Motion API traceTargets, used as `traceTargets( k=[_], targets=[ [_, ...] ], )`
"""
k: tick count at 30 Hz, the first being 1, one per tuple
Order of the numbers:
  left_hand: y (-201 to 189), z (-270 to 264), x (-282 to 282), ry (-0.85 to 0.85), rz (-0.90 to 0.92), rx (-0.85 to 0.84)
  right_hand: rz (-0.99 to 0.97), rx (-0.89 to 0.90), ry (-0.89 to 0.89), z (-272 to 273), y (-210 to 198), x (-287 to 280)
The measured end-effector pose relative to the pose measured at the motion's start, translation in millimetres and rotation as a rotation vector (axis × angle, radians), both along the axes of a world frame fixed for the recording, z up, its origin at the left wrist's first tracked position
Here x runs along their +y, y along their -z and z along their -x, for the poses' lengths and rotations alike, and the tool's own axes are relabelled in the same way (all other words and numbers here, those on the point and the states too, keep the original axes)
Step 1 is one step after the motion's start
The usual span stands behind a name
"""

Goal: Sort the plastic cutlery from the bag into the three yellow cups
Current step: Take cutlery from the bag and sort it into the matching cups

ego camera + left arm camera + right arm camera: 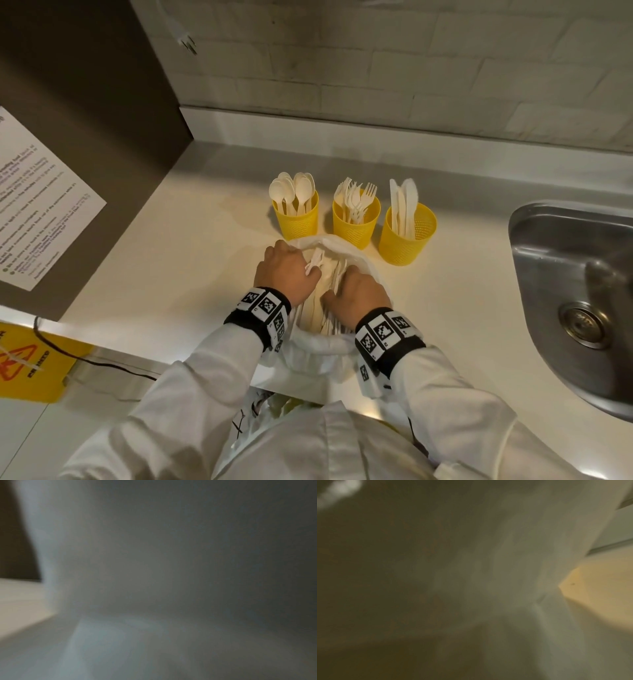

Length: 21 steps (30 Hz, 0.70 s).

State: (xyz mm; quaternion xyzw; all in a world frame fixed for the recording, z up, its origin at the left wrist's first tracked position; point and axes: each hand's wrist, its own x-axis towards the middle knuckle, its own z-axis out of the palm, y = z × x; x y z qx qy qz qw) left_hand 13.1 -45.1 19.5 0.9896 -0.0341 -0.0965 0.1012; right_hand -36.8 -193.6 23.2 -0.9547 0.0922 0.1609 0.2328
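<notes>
Three yellow mesh cups stand in a row on the counter: the left cup [297,222] holds spoons, the middle cup [356,226] forks, the right cup [406,243] knives. Just in front of them lies an open white plastic bag [318,346] with a pile of cream cutlery [317,310] inside. Both hands are in the bag's mouth. My left hand [306,272] grips a pale cutlery piece [315,259] that sticks up past its fingers. My right hand [339,286] curls its fingers and thumb round pieces in the pile. Both wrist views are blurred, filled by bag plastic [154,574] [522,561].
A steel sink [579,291] is set into the counter at the right. A dark cabinet side with a printed notice [37,202] stands at the left. The tiled wall runs behind the cups. A yellow caution sign [30,363] and a black cable lie below the counter edge.
</notes>
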Motion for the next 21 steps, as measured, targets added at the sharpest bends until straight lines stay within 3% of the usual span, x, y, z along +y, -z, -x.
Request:
traceTargets(
  k=[2,7,10,14,16,21],
  targets=[
    [4.2,1.0,-1.1,0.005,0.04,-0.024,0.001,-0.014,-0.004,1.5,0.6,-0.8],
    [-3.7,8.2,0.3,-0.029,0.381,-0.082,-0.103,-0.035,0.022,1.7,-0.1,-3.3],
    [-18.9,19.3,15.0,-0.093,0.299,-0.136,-0.116,-0.032,-0.003,1.1,1.7,-5.8],
    [-22.3,30.4,28.5,-0.116,0.104,0.238,-0.098,-0.046,-0.003,0.3,4.6,-10.8],
    [-17.0,32.8,28.6,-0.104,0.126,0.322,-0.085,-0.054,-0.008,-0.8,4.9,-11.0],
    [-19.4,34.1,28.3,-0.081,0.218,0.235,-0.071,-0.056,-0.029,-2.4,7.3,-11.6]
  ],
)
